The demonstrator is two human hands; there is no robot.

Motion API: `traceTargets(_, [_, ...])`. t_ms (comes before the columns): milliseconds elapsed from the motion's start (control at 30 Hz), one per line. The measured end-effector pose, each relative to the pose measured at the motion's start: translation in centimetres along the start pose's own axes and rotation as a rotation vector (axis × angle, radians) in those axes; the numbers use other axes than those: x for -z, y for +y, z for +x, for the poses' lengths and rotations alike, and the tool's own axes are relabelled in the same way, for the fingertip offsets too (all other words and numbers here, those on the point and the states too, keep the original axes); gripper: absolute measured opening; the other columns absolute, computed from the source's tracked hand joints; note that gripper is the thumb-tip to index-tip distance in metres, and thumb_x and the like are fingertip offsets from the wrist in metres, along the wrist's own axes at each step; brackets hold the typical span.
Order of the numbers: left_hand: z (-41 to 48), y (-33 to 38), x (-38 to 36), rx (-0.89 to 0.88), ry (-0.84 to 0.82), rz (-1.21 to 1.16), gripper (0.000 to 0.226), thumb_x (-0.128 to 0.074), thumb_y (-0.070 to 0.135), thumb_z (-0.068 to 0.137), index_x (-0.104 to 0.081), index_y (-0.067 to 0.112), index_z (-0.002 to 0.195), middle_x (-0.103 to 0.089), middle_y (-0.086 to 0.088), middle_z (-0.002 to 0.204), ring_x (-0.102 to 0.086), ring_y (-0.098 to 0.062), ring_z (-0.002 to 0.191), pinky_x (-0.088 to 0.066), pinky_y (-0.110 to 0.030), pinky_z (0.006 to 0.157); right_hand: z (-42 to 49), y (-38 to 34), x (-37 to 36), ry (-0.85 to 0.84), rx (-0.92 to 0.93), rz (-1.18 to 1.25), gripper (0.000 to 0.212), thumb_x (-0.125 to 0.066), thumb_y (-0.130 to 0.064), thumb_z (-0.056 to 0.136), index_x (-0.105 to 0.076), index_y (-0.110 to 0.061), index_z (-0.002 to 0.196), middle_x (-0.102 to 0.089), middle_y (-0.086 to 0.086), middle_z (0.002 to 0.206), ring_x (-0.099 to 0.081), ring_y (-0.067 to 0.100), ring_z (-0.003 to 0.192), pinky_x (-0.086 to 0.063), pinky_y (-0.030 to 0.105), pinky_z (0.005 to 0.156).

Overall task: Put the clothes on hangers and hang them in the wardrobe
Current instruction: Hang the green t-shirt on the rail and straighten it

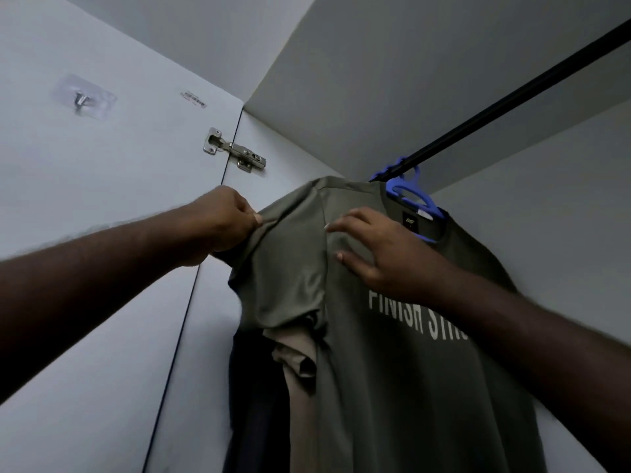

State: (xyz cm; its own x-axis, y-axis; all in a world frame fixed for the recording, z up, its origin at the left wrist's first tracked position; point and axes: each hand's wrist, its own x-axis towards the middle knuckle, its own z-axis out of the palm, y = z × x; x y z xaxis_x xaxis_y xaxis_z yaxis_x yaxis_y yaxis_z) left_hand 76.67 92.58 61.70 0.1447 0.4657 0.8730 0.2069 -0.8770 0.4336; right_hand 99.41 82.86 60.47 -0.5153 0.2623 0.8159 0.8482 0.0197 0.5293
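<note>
An olive-green T-shirt (392,370) with white lettering hangs on a blue plastic hanger (415,196), whose hook sits over the black wardrobe rail (512,100). My left hand (225,220) pinches the shirt's left sleeve near the shoulder seam. My right hand (375,250) lies flat on the shirt's chest just below the collar, fingers spread. Behind the olive shirt hang a beige garment (297,363) and a dark navy garment (252,387).
The wardrobe's open white door (85,199) stands at the left, with a metal hinge (235,151) and a clear stick-on hook (82,97). Grey wardrobe walls and top panel (375,63) enclose the rail. The rail runs up to the right.
</note>
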Motion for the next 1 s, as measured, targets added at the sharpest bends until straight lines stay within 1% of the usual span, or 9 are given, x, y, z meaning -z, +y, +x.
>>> traceTargets(100, [-0.1,0.0,1.5,-0.080,0.117,0.095,0.034,-0.057,0.025,0.097,-0.055,0.007,0.069,-0.057,-0.013,0.065,-0.052,-0.017,0.043,-0.037,-0.018,0.033,0.4,-1.7,-0.6,-0.142,-0.016,-0.137,0.037,-0.055,-0.043,0.095,-0.055,-0.031,0.130,-0.042,0.000,0.141,-0.044,0.017,0.124,-0.040,0.039,0.099])
traceTargets(200, [-0.4,0.8,3.2,-0.109,0.199,0.148,0.039,-0.059,0.033,0.096,-0.058,0.004,0.070,-0.055,-0.010,0.062,-0.049,-0.020,0.048,-0.035,-0.020,0.039,0.5,-2.9,-0.9,-0.251,-0.063,-0.112,0.034,-0.051,-0.047,0.096,-0.059,-0.031,0.126,-0.044,-0.001,0.137,-0.043,0.016,0.125,-0.038,0.038,0.101])
traceTargets(333, [-2.0,3.2,3.2,-0.150,0.018,-0.218,0.037,-0.062,0.030,0.094,-0.064,-0.007,0.087,-0.057,-0.017,0.070,-0.050,-0.020,0.052,-0.045,-0.020,0.040,1.8,-4.9,0.3,-0.169,-0.421,0.564,0.069,-0.032,-0.065,0.093,-0.072,-0.012,0.111,-0.061,0.008,0.121,-0.057,0.018,0.113,-0.042,0.025,0.089])
traceTargets(467, [-5.1,6.1,0.8,-0.283,-0.403,-0.365,0.018,-0.062,0.015,0.093,-0.066,0.005,0.108,-0.072,-0.010,0.091,-0.070,-0.020,0.081,-0.058,-0.027,0.068,3.3,-4.2,2.9,-0.338,-0.687,1.350,0.123,-0.021,-0.094,0.070,-0.052,0.008,0.131,-0.056,0.031,0.114,-0.054,0.035,0.111,-0.041,0.045,0.092])
traceTargets(567, [-7.0,6.3,-1.1,-0.375,-0.579,-0.273,0.027,-0.063,0.013,0.093,-0.065,0.015,0.119,-0.073,-0.001,0.107,-0.069,-0.011,0.100,-0.056,-0.030,0.088,2.6,-3.6,5.2,-0.348,-0.650,1.371,0.069,-0.043,-0.053,0.094,-0.059,0.012,0.109,-0.056,0.023,0.094,-0.055,0.033,0.092,-0.049,0.038,0.080])
traceTargets(667, [-9.3,4.4,-2.8,-0.644,-0.086,-0.135,0.018,-0.067,0.020,0.089,-0.072,0.019,0.106,-0.070,0.012,0.091,-0.066,-0.001,0.085,-0.050,-0.014,0.073,1.7,-3.4,7.1,-0.304,-0.703,1.108,0.018,-0.053,-0.016,0.094,-0.059,0.000,0.101,-0.062,0.010,0.089,-0.062,0.018,0.076,-0.054,0.029,0.065])
traceTargets(767, [-11.7,1.2,-4.7,-0.642,0.251,-0.114,0.049,-0.067,0.047,0.079,-0.055,0.024,0.120,-0.059,0.010,0.110,-0.056,-0.003,0.095,-0.046,-0.017,0.072,0.7,-2.8,8.5,-0.290,-0.790,1.025,0.021,-0.061,-0.015,0.092,-0.057,-0.001,0.108,-0.067,0.012,0.095,-0.066,0.024,0.085,-0.058,0.035,0.076])
traceTargets(867, [-12.5,-0.1,-7.9,-0.483,0.141,0.058,0.095,-0.064,0.071,0.069,-0.026,0.027,0.144,-0.044,0.008,0.132,-0.045,-0.007,0.115,-0.045,-0.021,0.086,0.1,-3.4,10.2,-0.292,-0.806,0.972,0.015,-0.059,-0.015,0.094,-0.058,-0.004,0.104,-0.069,0.009,0.092,-0.068,0.019,0.080,-0.059,0.032,0.071])
traceTargets(1000, [-12.0,1.0,-10.8,-0.409,0.143,0.101,0.094,-0.067,0.059,0.079,-0.021,0.020,0.150,-0.040,0.000,0.142,-0.044,-0.018,0.125,-0.045,-0.035,0.096,-0.2,-4.7,11.5,-0.254,-0.788,0.969,0.010,-0.055,-0.017,0.097,-0.060,-0.008,0.098,-0.069,0.006,0.086,-0.068,0.016,0.074,-0.060,0.030,0.068])
